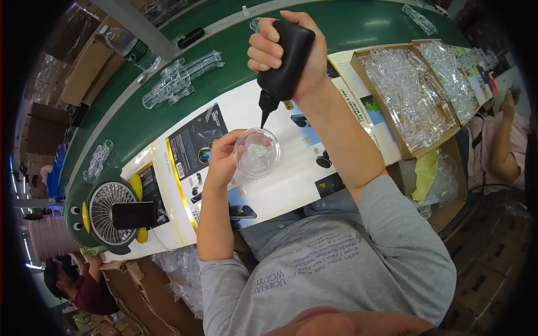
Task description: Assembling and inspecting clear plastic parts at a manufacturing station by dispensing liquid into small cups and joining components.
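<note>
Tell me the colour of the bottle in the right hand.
Black: the bottle in the right hand shows best in the head view.

Lit bright and fairly even; fisheye warp was strong, rim went black.
Centre was sharp, edges dim and soft. Green table [358, 35] curved and showed pale glare; clear parts [400, 95] and dish [258, 153] glinted; black bottle [288, 59] lost detail; far-left light strips [27, 252] blew out.
</note>
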